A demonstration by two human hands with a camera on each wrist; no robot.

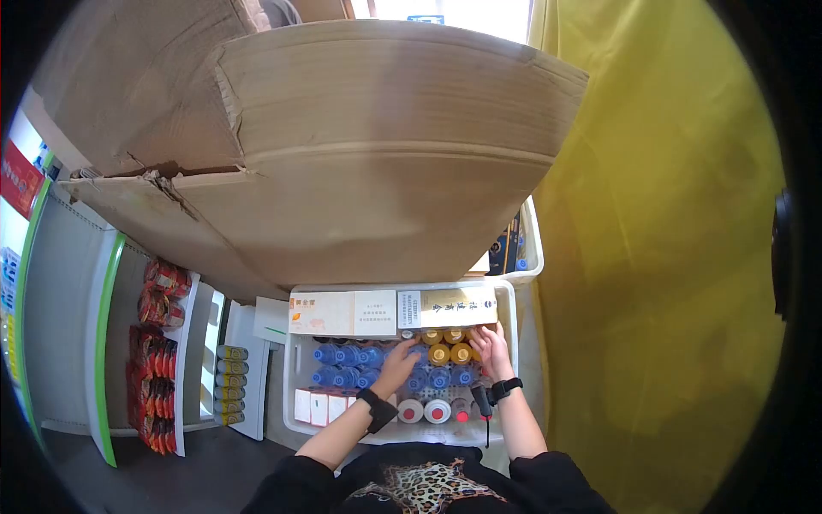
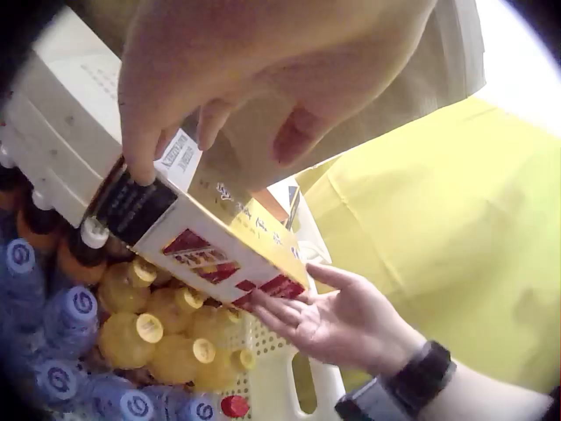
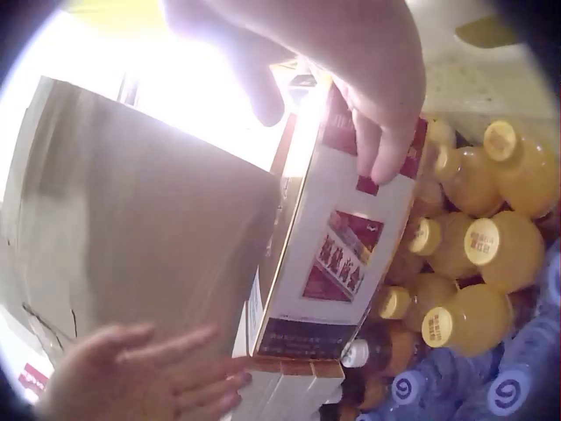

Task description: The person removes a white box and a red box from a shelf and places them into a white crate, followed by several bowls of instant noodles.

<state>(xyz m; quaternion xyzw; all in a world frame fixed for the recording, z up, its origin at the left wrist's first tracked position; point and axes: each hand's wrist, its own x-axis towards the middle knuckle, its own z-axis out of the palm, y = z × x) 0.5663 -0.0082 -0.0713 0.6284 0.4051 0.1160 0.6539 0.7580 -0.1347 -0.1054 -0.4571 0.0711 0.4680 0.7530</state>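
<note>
A long gold and white carton (image 1: 449,308) lies along the far side of a white crate (image 1: 289,385), over the bottles there. At its right end is my right hand (image 1: 490,351), its fairly straight fingertips touching the carton's printed side (image 3: 337,254). My left hand (image 1: 401,367) reaches over the bottles toward the carton's other end; its extended fingers are right at the black end panel (image 2: 131,206). A cream carton (image 1: 342,313) sits end to end with the gold one. Orange-juice bottles (image 1: 439,354) with yellow caps and blue-capped bottles (image 1: 347,377) stand in front.
Small white boxes (image 1: 318,409) and red-and-white-capped bottles (image 1: 437,411) line the crate's near side. A big cardboard sheet (image 1: 377,197) rises behind it. Yellow cloth (image 1: 651,257) hangs at right. Shelves at left hold red packs (image 1: 154,377) and cans (image 1: 231,381). Another crate (image 1: 534,244) stands behind.
</note>
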